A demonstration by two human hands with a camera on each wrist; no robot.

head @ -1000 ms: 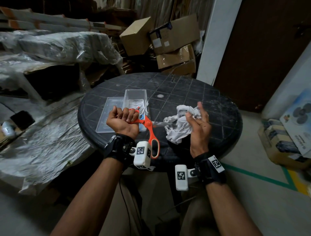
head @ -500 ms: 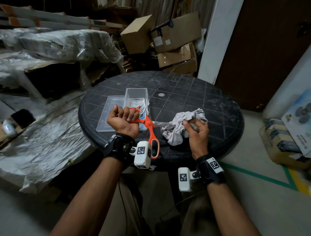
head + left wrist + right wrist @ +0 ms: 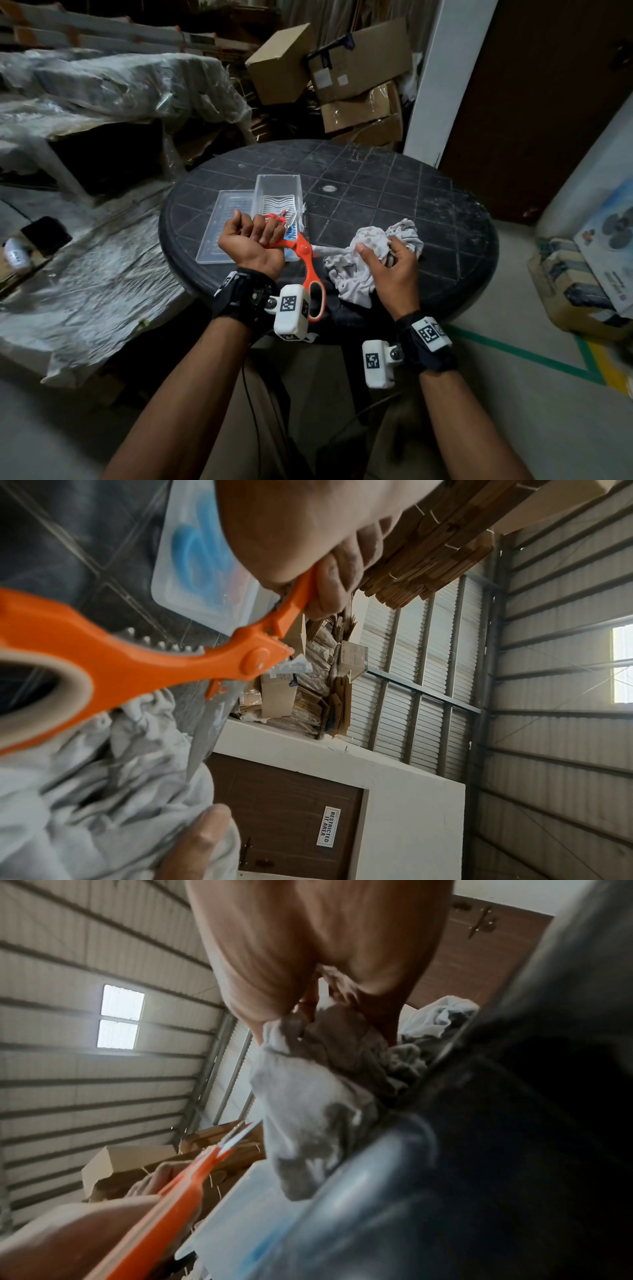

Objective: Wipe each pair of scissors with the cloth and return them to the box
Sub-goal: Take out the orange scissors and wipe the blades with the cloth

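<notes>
We see the left hand (image 3: pixel 251 241) gripping one handle of the orange scissors (image 3: pixel 301 248) above the table (image 3: pixel 376 192), beside the box (image 3: pixel 277 185). The right hand (image 3: pixel 390 270) clutches the cloth (image 3: pixel 359 274), seemingly around the blade.

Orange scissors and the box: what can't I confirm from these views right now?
- Orange scissors: blade tips, buried in the cloth that the right hand grips; every view.
- Their upper handle loop: head view, inside the left hand.
- Box: scissor count, left hand covers its near end; wrist views blurred.
</notes>
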